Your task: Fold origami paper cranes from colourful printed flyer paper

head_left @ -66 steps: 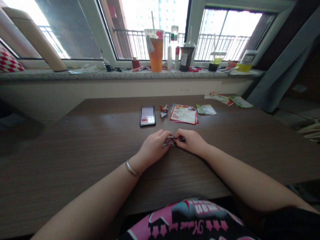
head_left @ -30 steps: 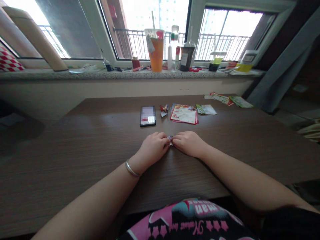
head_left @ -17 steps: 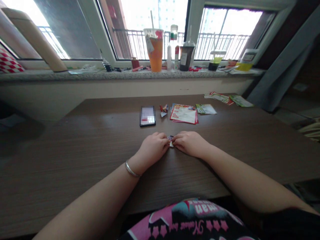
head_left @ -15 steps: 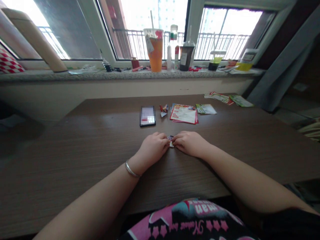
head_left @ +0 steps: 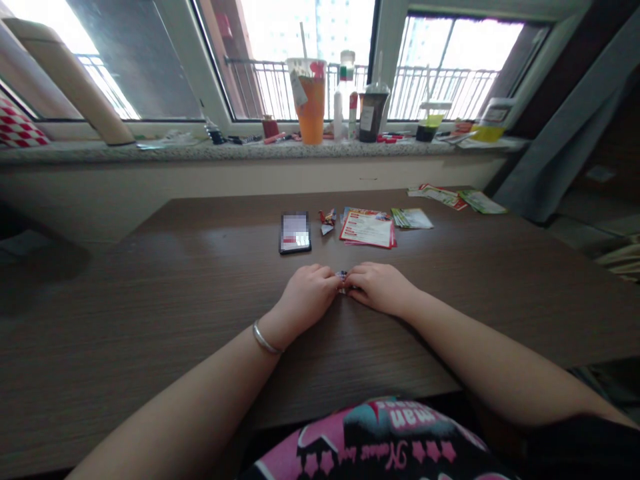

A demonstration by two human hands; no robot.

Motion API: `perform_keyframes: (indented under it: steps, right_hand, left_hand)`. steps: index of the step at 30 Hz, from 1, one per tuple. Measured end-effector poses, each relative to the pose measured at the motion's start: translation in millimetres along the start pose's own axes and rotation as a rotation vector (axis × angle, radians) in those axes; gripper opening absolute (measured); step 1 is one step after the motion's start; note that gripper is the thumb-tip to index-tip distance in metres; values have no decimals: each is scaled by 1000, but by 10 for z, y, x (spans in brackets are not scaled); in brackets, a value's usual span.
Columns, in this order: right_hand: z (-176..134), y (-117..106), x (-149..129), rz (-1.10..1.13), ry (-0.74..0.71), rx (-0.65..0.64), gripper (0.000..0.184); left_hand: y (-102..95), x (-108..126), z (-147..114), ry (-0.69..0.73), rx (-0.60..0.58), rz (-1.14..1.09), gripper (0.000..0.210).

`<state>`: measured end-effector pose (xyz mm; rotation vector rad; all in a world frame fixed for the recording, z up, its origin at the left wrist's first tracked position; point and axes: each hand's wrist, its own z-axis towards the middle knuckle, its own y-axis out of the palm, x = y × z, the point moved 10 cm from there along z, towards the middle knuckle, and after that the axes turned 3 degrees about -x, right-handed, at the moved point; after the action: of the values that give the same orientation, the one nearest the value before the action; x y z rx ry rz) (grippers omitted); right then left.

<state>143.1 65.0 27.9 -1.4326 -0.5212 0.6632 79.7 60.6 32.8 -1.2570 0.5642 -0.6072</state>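
Note:
Between my fingertips is a small folded piece of patterned paper (head_left: 342,275), mostly covered, with only a purple-and-white bit showing. My left hand (head_left: 311,288), with a silver bangle at the wrist, pinches it from the left. From the other side my right hand (head_left: 376,285) grips it with curled fingers. Both hands rest low over the brown table (head_left: 200,333). Just beyond them lies a small red, yellow and white folded paper piece (head_left: 327,222). A stack of printed sheets (head_left: 367,228) sits to the right of that piece.
A phone (head_left: 295,232) lies beyond my left hand. Farther right are green-and-white cards (head_left: 412,218) and more scattered cards (head_left: 440,195). Along the granite windowsill (head_left: 240,151) stand an orange drink cup (head_left: 312,107), a dark drink cup (head_left: 373,115) and bottles (head_left: 345,100).
My fingers have closed a little further over the small paper, so less of its lower, pale part shows. Everything else on the table stays where it was.

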Motion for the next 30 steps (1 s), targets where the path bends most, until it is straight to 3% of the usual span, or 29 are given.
perform_keyframes:
  steps: [19,30]
  right_hand:
    - [9,-2,-157,-128,-57,76,21]
    - [51,6,45,57,139,46,20]
  left_hand:
    - [11,10,19,2,-16,-7,19]
    - [31,-35,13,-29,-70,-60,18]
